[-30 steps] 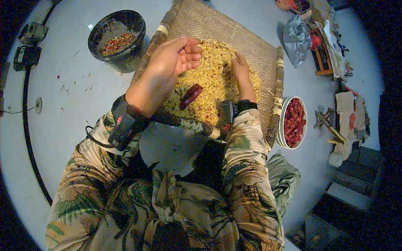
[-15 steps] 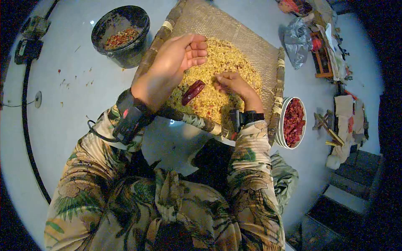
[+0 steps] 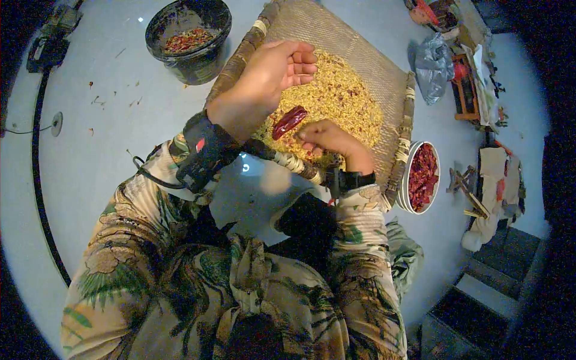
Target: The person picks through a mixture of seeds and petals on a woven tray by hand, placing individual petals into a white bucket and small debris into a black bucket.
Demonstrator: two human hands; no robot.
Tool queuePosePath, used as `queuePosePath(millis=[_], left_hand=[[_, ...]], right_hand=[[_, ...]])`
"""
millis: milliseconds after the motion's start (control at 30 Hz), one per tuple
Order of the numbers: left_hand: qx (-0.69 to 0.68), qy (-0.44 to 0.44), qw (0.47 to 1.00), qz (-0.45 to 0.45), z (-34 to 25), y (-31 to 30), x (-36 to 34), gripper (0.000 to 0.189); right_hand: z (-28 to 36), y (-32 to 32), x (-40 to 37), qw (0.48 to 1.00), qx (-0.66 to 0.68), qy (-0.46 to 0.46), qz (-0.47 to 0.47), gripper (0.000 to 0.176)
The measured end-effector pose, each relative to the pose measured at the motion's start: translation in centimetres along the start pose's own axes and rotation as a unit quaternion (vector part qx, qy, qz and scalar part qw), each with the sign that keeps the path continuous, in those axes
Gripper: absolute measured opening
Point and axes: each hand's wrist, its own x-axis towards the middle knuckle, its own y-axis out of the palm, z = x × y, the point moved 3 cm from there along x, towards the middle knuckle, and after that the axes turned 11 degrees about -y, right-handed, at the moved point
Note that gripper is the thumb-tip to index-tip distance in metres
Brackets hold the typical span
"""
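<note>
My left hand [image 3: 285, 66] hangs over the left part of the woven tray [image 3: 375, 57], palm turned right, fingers loosely curled, with nothing visible in it. Below it a long dark red dried chili [image 3: 290, 122] lies on the yellow seeds [image 3: 345, 90], which have red bits among them. My right hand [image 3: 330, 142] is just right of the chili's lower end, over the seeds near the tray's near edge. Its fingertips are pinched together; whatever is between them is too small to make out.
A black bucket [image 3: 201, 67] with red and brown scraps stands at the upper left. A white bowl [image 3: 403, 193] of red chilies [image 3: 423, 174] sits right of the tray. A plastic bag [image 3: 433, 66], wooden stools [image 3: 467, 90] and cloths [image 3: 493, 174] are farther right. Bits lie on the floor.
My right hand has moved nearer to me and left, close to the chili's lower end. My left hand and the chili keep about the same places over the tray; the whole view has shifted slightly.
</note>
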Motion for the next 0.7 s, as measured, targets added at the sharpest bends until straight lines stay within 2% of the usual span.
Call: queuePosePath(millis=[33, 167, 267, 367, 467, 500, 600, 700], left_hand=[[0.004, 0.001, 1.000, -0.001, 0.1, 0.0, 0.0, 0.027], [0.006, 0.000, 1.000, 0.002, 0.1, -0.1, -0.1, 0.027], [0.011, -0.002, 1.000, -0.017, 0.0, 0.0, -0.4, 0.027], [0.000, 0.004, 1.000, -0.004, 0.0, 0.0, -0.4, 0.027], [0.000, 0.004, 1.000, -0.009, -0.1, 0.0, -0.5, 0.028], [0.001, 0.004, 1.000, -0.013, -0.1, 0.0, -0.5, 0.028], [0.004, 0.002, 1.000, -0.019, 0.0, 0.1, -0.4, 0.028], [0.008, 0.005, 1.000, -0.011, -0.1, 0.1, -0.2, 0.028]], right_hand=[[0.1, 0.2, 0.1, 0.999, 0.042, -0.001, 0.010, 0.024], [-1.1, -0.7, 1.9, 0.991, -0.073, -0.100, -0.052, 0.027], [-1.3, -1.2, 2.8, 0.984, -0.013, -0.141, -0.109, 0.030], [0.2, -2.6, 1.4, 0.955, -0.126, -0.150, -0.224, 0.033], [-0.6, -4.8, 0.0, 0.939, -0.020, -0.157, -0.305, 0.037], [-1.1, -5.6, -0.4, 0.945, 0.012, -0.139, -0.296, 0.033], [-3.9, -7.5, -1.1, 0.943, -0.047, -0.132, -0.302, 0.028], [-4.9, -7.4, -0.5, 0.957, -0.069, -0.074, -0.272, 0.025]])
